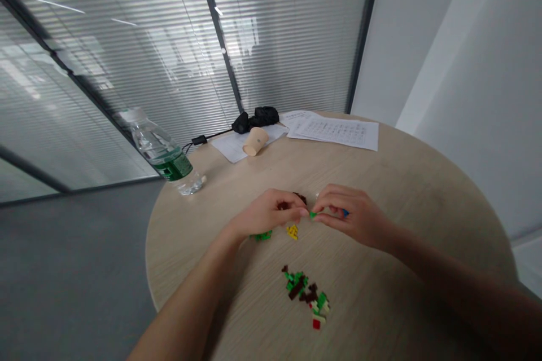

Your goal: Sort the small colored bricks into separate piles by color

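Note:
A small green building brick (312, 215) shows between my two hands, just above the table. My right hand (355, 214) pinches it from the right with thumb and forefinger. From the left, the thumb and forefinger of my left hand (269, 213) close on its other side, their tips hiding part of it. A bit of blue (345, 212) peeks out by the curled fingers of my right hand; whether they hold it I cannot tell. Under and beside my left hand lie green bricks (262, 235), yellow bricks (292, 231) and dark brown bricks (300, 197), partly covered.
Nearer me on the round wooden table (402, 180) is a loose pile of green, brown, cream and red bricks (298, 285). A water bottle (169, 161) stands at the left edge. Farther back are a paper cup (255, 141) on its side, printed sheets (339, 131) and a black bundle (263, 117).

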The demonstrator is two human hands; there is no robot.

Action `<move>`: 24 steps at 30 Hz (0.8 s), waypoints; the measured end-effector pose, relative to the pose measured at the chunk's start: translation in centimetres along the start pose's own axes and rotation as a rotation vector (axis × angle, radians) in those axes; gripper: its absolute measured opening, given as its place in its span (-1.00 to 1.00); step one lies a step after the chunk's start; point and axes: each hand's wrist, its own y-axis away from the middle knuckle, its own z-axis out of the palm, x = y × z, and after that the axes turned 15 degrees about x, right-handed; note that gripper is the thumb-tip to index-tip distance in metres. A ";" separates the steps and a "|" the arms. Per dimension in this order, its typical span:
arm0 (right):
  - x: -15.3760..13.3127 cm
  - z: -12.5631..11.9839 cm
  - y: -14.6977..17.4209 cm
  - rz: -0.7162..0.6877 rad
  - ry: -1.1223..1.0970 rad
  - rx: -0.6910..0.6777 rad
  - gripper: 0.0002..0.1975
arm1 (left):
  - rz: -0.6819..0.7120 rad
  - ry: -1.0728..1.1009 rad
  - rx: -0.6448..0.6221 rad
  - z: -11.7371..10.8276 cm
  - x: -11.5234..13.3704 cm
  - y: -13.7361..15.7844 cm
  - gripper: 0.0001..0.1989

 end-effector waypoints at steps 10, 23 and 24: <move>-0.3 0.3 0.3 -0.011 -0.085 -0.053 -0.88 | -0.069 -0.144 -0.092 -0.8 0.1 0.4 -0.82; -1.7 2.5 2.0 -0.117 -0.290 -0.535 -0.82 | -0.276 -0.772 -0.097 -4.2 -1.2 1.2 -0.82; -1.6 2.6 2.1 -0.116 -0.285 -0.541 -0.82 | -0.285 -0.773 -0.099 -4.1 -1.2 1.2 -0.82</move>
